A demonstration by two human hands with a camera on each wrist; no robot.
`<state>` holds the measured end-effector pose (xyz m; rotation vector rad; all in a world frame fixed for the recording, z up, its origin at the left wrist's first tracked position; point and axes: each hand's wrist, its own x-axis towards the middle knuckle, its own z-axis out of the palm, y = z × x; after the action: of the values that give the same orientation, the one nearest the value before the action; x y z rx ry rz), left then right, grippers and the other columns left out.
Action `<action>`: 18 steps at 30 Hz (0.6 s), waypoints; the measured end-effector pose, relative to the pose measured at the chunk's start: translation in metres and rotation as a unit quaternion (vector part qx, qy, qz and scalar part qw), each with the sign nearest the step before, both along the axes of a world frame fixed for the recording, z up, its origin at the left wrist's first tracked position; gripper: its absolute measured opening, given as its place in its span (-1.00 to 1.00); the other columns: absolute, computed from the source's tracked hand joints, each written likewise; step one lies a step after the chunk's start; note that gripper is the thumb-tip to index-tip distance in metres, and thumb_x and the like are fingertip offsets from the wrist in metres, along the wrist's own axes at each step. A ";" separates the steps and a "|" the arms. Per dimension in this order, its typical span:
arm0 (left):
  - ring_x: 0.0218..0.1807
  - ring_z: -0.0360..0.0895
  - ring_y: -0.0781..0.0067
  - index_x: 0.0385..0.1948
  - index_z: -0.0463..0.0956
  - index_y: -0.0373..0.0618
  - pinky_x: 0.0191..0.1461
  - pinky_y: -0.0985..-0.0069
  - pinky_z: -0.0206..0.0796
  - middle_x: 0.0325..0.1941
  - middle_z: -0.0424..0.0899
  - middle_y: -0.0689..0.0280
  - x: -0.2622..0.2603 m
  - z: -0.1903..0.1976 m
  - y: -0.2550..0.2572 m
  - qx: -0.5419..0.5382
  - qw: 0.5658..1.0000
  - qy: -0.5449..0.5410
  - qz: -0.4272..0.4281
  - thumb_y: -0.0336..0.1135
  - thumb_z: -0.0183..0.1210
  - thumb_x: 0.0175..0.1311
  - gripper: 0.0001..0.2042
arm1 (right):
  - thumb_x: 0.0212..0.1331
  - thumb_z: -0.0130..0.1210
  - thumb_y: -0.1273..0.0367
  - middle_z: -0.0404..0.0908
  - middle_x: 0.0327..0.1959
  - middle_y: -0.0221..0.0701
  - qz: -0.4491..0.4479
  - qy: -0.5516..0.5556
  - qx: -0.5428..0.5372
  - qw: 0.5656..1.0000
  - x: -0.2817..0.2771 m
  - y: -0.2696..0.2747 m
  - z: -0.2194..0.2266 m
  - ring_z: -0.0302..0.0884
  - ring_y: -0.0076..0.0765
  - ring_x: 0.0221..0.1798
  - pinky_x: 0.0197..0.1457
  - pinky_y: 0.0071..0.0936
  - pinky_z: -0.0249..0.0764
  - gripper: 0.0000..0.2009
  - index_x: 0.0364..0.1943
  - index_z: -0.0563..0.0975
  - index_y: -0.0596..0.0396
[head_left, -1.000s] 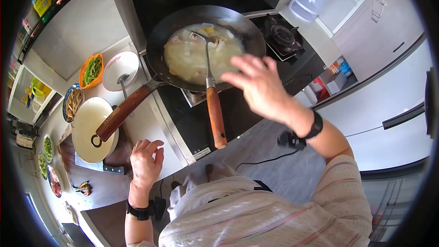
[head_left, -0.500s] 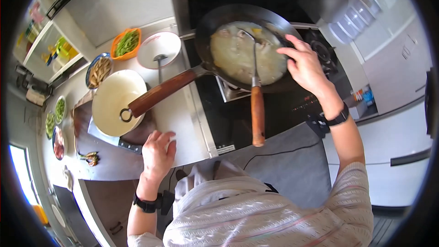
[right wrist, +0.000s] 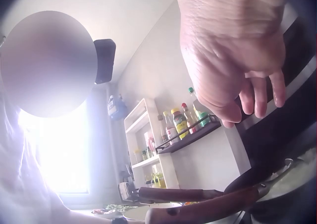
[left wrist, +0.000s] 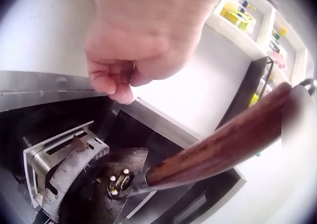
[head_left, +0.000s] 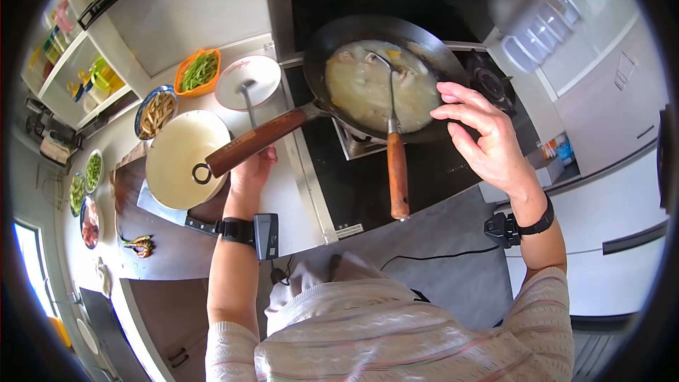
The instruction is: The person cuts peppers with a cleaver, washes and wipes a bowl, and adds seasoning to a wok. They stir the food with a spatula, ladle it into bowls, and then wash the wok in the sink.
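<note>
The dark wok (head_left: 431, 49) holds pale broth with pieces in it. A spatula with a wooden handle (head_left: 397, 177) leans in it, head in the broth. My right hand (head_left: 488, 138) hovers at the wok's right rim, fingers spread and slightly bent, holding nothing; the right wrist view shows the same hand (right wrist: 235, 55). The wok's wooden handle (head_left: 262, 143) points to the lower left, over a cream pot (head_left: 177, 148). Partly covered by that handle, my left hand (head_left: 252, 173) is at the counter side; in the left wrist view the hand (left wrist: 141, 45) has loosely curled fingers, apart from the wok handle (left wrist: 223, 140).
A white bowl (head_left: 265, 74) with a ladle (head_left: 249, 102) stands behind the wok handle. Left of it are a basket of green vegetables (head_left: 199, 72) and a dish of sliced food (head_left: 157, 114). A knife (head_left: 201, 225) lies on the board (head_left: 170, 258). A second burner (head_left: 488, 81) is at right.
My left hand has moved up from the counter's front edge to beneath the wok handle. The right hand has shifted slightly down from over the wok. The head view has swung left.
</note>
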<state>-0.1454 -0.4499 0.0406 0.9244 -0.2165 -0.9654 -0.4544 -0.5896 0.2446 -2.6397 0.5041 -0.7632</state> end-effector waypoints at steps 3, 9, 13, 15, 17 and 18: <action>-0.63 0.37 0.50 -0.30 0.43 -0.17 -0.57 0.61 0.21 -0.59 0.47 0.28 -0.004 0.015 0.000 -0.043 0.997 -0.063 0.010 -0.35 -0.05 0.26 -0.87 | -0.04 0.02 0.61 0.47 -0.01 -0.24 -0.015 0.005 -0.005 1.000 -0.008 0.003 0.004 0.44 -0.18 0.04 0.02 -0.41 0.41 -0.75 -0.24 0.55 0.09; -0.71 0.30 0.53 -0.21 0.40 -0.24 -0.65 0.66 0.12 -0.64 0.42 0.28 -0.039 0.051 0.032 -0.045 0.987 -0.153 0.035 -0.38 -0.08 0.30 -0.84 | -0.05 0.03 0.62 0.51 -0.08 -0.25 0.008 -0.012 -0.013 1.000 -0.012 0.019 0.012 0.51 -0.18 -0.09 -0.05 -0.43 0.46 -0.75 -0.26 0.55 0.07; -0.74 0.27 0.53 -0.22 0.39 -0.30 -0.69 0.68 0.05 -0.68 0.39 0.28 -0.081 0.081 0.083 0.083 0.993 -0.085 0.007 -0.41 -0.09 0.29 -0.84 | -0.10 0.10 0.59 0.52 -0.35 -0.37 0.092 0.011 0.014 0.996 -0.002 0.052 0.020 0.52 -0.31 -0.33 -0.27 -0.47 0.48 -0.77 -0.28 0.54 0.11; -0.77 0.26 0.52 -0.26 0.40 -0.30 -0.73 0.67 0.03 -0.71 0.38 0.27 -0.091 0.096 0.114 0.133 0.988 -0.080 -0.022 -0.43 -0.09 0.27 -0.85 | -0.10 0.13 0.49 0.48 -0.45 -0.40 0.193 0.003 -0.026 0.981 0.005 0.073 0.013 0.50 -0.34 -0.40 -0.34 -0.46 0.47 -0.80 -0.30 0.52 0.13; -0.80 0.25 0.51 -0.28 0.41 -0.32 -0.75 0.65 0.04 -0.73 0.40 0.25 -0.093 0.107 0.147 0.174 0.974 -0.115 -0.091 -0.36 -0.03 0.22 -0.81 | -0.07 0.06 0.39 0.47 -0.50 -0.39 0.279 0.015 -0.062 0.958 0.013 0.094 0.010 0.50 -0.35 -0.40 -0.38 -0.46 0.47 -0.78 -0.30 0.48 0.18; -0.80 0.26 0.51 -0.32 0.43 -0.34 -0.75 0.65 0.05 -0.75 0.40 0.24 -0.096 0.118 0.160 0.170 0.970 -0.130 -0.114 -0.33 0.01 0.17 -0.78 | -0.05 0.02 0.39 0.48 -0.50 -0.37 0.306 0.038 -0.049 0.950 0.020 0.105 0.003 0.52 -0.34 -0.41 -0.39 -0.45 0.47 -0.78 -0.30 0.47 0.19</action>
<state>-0.2416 -0.2899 0.1589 1.3660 -0.3934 -1.1131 -0.4347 -0.4851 0.2477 -2.6848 -0.3432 -0.4937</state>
